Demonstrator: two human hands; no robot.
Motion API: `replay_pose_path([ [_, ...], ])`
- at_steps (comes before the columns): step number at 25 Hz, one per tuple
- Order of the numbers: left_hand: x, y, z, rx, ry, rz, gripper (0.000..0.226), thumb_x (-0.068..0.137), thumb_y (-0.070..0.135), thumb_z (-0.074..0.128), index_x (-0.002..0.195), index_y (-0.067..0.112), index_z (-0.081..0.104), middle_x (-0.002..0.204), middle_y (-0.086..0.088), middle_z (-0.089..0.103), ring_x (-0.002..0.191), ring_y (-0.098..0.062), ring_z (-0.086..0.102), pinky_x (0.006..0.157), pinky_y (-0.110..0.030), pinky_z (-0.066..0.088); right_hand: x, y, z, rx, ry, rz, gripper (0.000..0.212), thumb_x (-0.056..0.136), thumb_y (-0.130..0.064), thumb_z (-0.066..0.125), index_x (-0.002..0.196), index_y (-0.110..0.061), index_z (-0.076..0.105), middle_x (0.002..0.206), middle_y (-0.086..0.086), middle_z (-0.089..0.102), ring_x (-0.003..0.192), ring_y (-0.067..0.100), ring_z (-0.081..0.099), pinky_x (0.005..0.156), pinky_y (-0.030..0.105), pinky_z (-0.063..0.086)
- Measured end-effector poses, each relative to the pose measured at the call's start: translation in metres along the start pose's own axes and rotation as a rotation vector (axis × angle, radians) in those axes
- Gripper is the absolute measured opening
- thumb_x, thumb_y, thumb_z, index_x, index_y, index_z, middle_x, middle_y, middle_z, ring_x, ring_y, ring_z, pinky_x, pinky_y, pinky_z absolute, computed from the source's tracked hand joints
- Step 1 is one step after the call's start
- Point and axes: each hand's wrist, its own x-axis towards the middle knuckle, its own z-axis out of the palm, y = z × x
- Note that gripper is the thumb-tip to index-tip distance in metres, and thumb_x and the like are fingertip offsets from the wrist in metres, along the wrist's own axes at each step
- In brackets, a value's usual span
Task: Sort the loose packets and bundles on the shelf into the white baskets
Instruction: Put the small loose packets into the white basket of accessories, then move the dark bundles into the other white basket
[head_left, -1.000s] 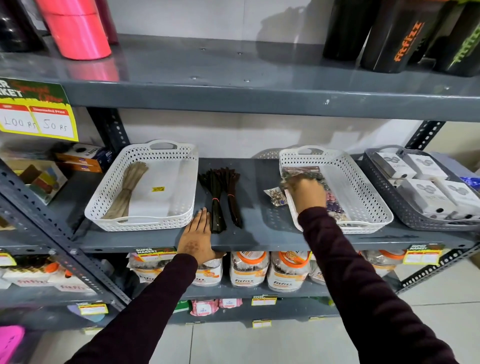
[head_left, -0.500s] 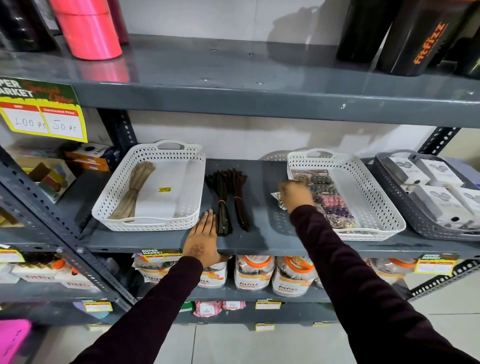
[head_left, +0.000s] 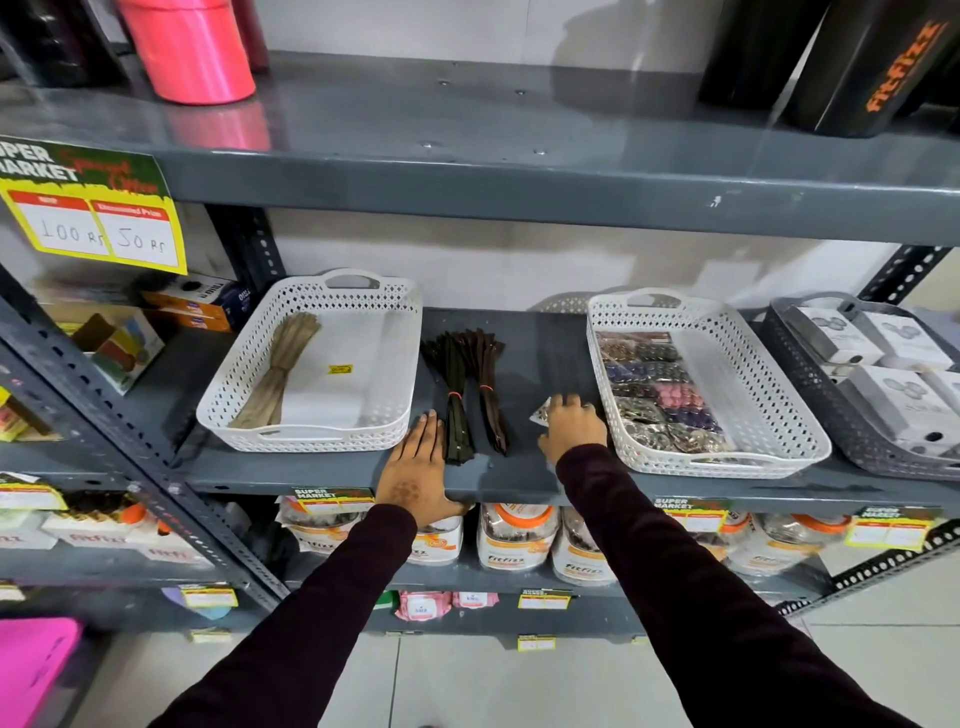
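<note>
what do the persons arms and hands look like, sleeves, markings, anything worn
Both arms wear long, dark maroon sleeves that reach the wrists. The hands are bare: no gloves, and no rings or watch show. The left hand has a round, reddish-brown henna-like pattern on its back. The right hand shows no marking from this view.

The right hand (head_left: 571, 428), a second ago inside the right white basket (head_left: 769, 410), now lies on the shelf (head_left: 540, 353) just outside the basket's left wall, covering a loose packet (head_left: 540, 414).
</note>
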Motion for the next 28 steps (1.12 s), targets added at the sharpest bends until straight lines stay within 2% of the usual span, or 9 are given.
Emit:
replay_pose_path([
  [3,0.000,0.001,-0.002,0.007,-0.009,-0.006,0.129,0.064,0.083,0.048,0.144,-0.001,-0.009,0.158,-0.017,-0.008,0.145,-0.027,-0.008,0.118,-0.037,0.000,-0.004,0.002,-0.023,0.010,0.102,-0.057,0.023,0.092,-0.006,0.050,0.110,-0.004,0.065,0.110,0.019,0.069,0.104,0.037,0.066,0.086,0.041,0.055],
  [9,-0.001,0.002,-0.001,0.016,-0.008,-0.009,0.128,0.064,0.083,0.046,0.144,-0.001,-0.007,0.158,-0.018,-0.008,0.145,-0.028,-0.008,0.119,-0.038,0.001,-0.001,0.084,-0.063,0.047,0.384,0.121,0.022,0.095,-0.004,0.050,0.094,-0.001,0.072,0.083,0.022,0.075,0.078,0.032,0.073,0.072,0.038,0.059],
  [11,0.000,0.001,0.000,0.012,-0.008,-0.013,0.127,0.064,0.083,0.046,0.145,0.000,-0.006,0.158,-0.018,-0.008,0.145,-0.028,-0.007,0.119,-0.039,0.001,0.000,0.116,-0.060,0.004,0.312,0.208,0.021,0.096,-0.006,0.052,0.097,0.000,0.072,0.088,0.021,0.075,0.082,0.031,0.072,0.075,0.039,0.059],
  [15,-0.001,0.001,-0.001,0.001,-0.008,-0.019,0.128,0.064,0.083,0.046,0.145,0.000,-0.007,0.158,-0.017,-0.008,0.145,-0.027,-0.007,0.119,-0.038,0.000,0.012,0.135,-0.047,0.118,0.002,0.358,0.028,0.098,-0.007,0.044,0.114,0.001,0.065,0.120,0.024,0.065,0.112,0.036,0.062,0.095,0.040,0.050],
  [17,-0.002,0.002,-0.003,0.008,-0.017,-0.016,0.128,0.064,0.084,0.046,0.145,0.001,-0.007,0.158,-0.017,-0.008,0.145,-0.027,-0.007,0.118,-0.038,0.000,0.014,0.132,-0.049,0.145,0.020,0.395,0.028,0.097,-0.004,0.043,0.113,0.004,0.064,0.120,0.025,0.065,0.111,0.036,0.062,0.094,0.040,0.051],
  [20,-0.003,0.003,-0.008,0.010,-0.029,-0.014,0.127,0.066,0.081,0.049,0.144,0.000,-0.008,0.157,-0.018,-0.010,0.145,-0.028,-0.009,0.119,-0.038,-0.001,0.013,0.105,-0.058,0.090,0.164,0.284,0.026,0.093,0.004,0.047,0.109,0.000,0.067,0.105,0.022,0.072,0.099,0.034,0.068,0.087,0.042,0.058],
  [23,-0.009,0.008,-0.014,-0.012,-0.072,-0.034,0.120,0.074,0.063,0.062,0.142,-0.003,-0.011,0.156,-0.020,-0.013,0.145,-0.030,-0.010,0.119,-0.036,-0.001,0.010,0.044,-0.065,0.182,0.304,0.051,0.026,0.093,-0.004,0.048,0.106,-0.005,0.071,0.098,0.025,0.074,0.092,0.038,0.070,0.082,0.041,0.056],
  [26,-0.030,0.015,-0.018,-0.089,-0.034,-0.088,0.100,0.083,0.029,0.066,0.143,-0.002,-0.007,0.157,-0.020,-0.007,0.145,-0.028,-0.006,0.118,-0.031,0.003,0.013,-0.018,-0.057,0.296,0.236,-0.087,0.024,0.092,-0.008,0.050,0.103,-0.006,0.071,0.102,0.023,0.073,0.096,0.039,0.067,0.083,0.039,0.054],
  [28,-0.047,0.013,-0.028,-0.156,0.006,-0.095,0.089,0.085,0.022,0.062,0.145,0.001,0.000,0.158,-0.017,0.002,0.146,-0.025,0.002,0.117,-0.029,0.010,0.022,-0.042,-0.044,0.319,0.115,-0.088,0.024,0.093,-0.010,0.050,0.108,-0.004,0.069,0.111,0.021,0.070,0.104,0.038,0.063,0.088,0.038,0.052],
])
